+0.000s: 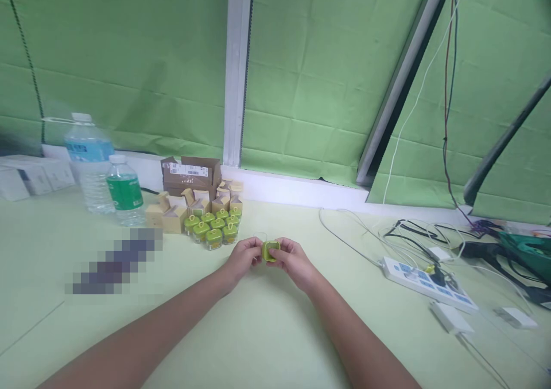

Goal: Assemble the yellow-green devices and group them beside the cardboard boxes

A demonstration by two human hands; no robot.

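Over the middle of the table, my right hand [290,260] pinches a small green square lid [270,250], thumb on its face and fingers curled behind. My left hand [245,257] is closed at the left side of this lid. A faint clear edge shows above the left fingertips, perhaps a clear container; what the left fingers grip is mostly hidden. Left of my hands stand several little clear containers with green lids and yellow loops [214,237], grouped close together. Small opened cardboard boxes [174,220] stand just behind them.
A larger brown carton [189,174] stands at the back. Two water bottles, a large one [91,171] and a green-labelled one [124,193], are on the left beside white boxes [38,174]. To the right lie a power strip [426,283], a white adapter [451,318] and tangled cables.
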